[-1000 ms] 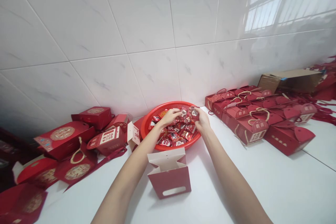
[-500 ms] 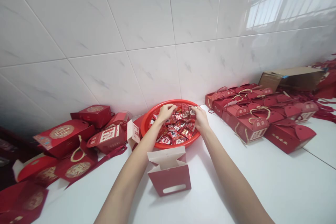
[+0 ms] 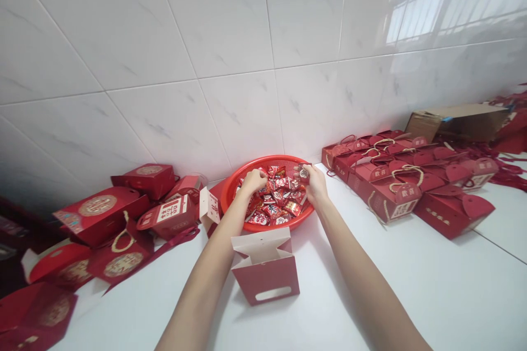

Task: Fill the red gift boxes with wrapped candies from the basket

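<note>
Red wrapped candies (image 3: 282, 197) fill a round red plastic basket (image 3: 230, 214) against the wall. My left hand (image 3: 253, 182) is over the basket's left part, its fingers curled together down at the candies; what they pinch is hidden. At the right rim, my right hand (image 3: 316, 185) is closed on a wrapped candy (image 3: 303, 174) held between thumb and fingers. Between my forearms stands an upright dark red gift box (image 3: 267, 277), its top open and white inside, with an oval slot in its near side.
Red gift boxes (image 3: 168, 218), some with rope handles, lie piled at the left. At the right, closed red boxes (image 3: 387, 189) stand in rows on the white table (image 3: 395, 274). Behind them are a cardboard carton (image 3: 465, 118) and dark red ribbons (image 3: 510, 175). A tiled wall (image 3: 239, 115) borders the back.
My left hand has shifted slightly left and down into the candies. My right hand stays at the right rim with its candy. The open box has not moved.
</note>
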{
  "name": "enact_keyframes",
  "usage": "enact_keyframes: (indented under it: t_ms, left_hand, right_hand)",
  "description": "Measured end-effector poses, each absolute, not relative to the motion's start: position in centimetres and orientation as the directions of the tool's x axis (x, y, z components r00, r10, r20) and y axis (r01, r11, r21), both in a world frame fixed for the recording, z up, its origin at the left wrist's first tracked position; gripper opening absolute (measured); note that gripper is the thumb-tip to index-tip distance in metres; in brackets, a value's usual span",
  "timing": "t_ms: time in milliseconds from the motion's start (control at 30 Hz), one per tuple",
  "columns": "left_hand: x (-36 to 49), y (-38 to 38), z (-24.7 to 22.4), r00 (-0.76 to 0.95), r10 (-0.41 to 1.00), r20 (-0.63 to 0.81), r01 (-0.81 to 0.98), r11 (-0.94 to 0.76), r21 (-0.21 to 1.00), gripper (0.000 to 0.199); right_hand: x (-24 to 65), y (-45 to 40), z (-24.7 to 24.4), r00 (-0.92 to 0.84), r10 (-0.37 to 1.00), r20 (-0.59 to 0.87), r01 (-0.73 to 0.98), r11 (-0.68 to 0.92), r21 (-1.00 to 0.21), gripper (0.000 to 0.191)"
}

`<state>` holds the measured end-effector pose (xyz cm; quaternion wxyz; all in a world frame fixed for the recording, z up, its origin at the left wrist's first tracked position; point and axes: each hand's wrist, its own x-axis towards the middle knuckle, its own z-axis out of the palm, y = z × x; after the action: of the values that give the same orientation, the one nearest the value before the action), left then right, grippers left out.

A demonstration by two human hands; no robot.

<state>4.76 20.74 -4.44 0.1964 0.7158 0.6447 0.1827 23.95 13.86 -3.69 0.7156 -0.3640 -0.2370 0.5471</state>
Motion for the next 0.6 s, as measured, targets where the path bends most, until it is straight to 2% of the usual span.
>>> enact_keyframes:
  t_ms: [167, 333, 500, 600]
  left_hand:
    - [4.3, 20.5, -4.3, 0.113, 0.993, -0.044, 0.853, -0.074, 0.516, 0.034]
    - [4.6, 20.0, -4.0, 0.150, 0.987, -0.062, 0.819, -0.089, 0.567, 0.035]
    - [5.5, 18.9, -3.0, 0.209, 0.978, -0.027, 0.737, -0.139, 0.661, 0.025]
    - [6.3, 18.2, -2.0, 0.242, 0.969, 0.050, 0.648, -0.199, 0.735, 0.025]
  right_hand:
    - [23.9, 13.9, -3.6, 0.292, 0.955, -0.061, -0.626, 0.143, -0.767, 0.003]
    - [23.8, 14.1, -3.7, 0.298, 0.952, -0.072, -0.642, 0.144, -0.753, 0.006]
    - [23.7, 14.3, -3.8, 0.301, 0.950, -0.083, -0.651, 0.141, -0.746, 0.005]
    - [23.7, 14.5, -3.9, 0.300, 0.950, -0.082, -0.650, 0.141, -0.746, 0.003]
